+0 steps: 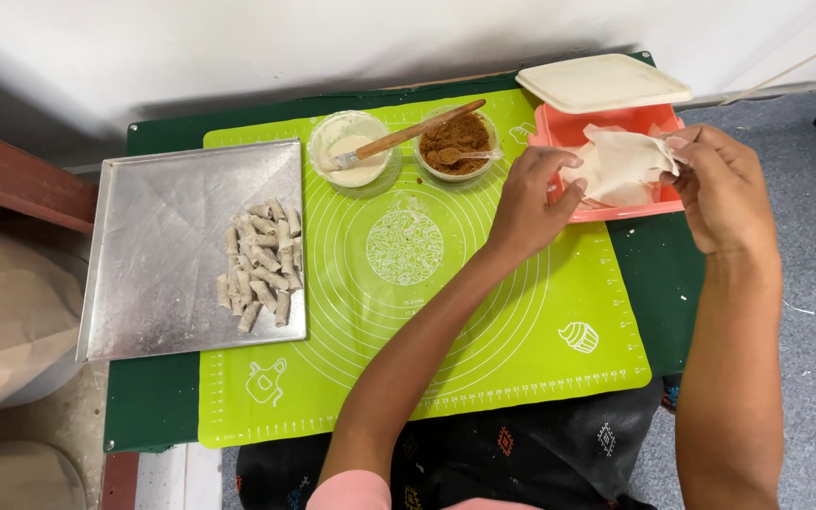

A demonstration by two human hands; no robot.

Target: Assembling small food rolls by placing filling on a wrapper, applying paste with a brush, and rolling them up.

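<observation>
Between the two hands, over the pink container, hangs a thin white wrapper sheet. The right hand pinches its far edge with the fingertips; the left hand curls its fingers at the sheet's near edge, touching it. Just left of the left hand sit a bowl of brown filling and a bowl of white paste with a wooden brush. Further left, rolled pieces lie on a metal tray. Beneath the left forearm spreads the green mat.
</observation>
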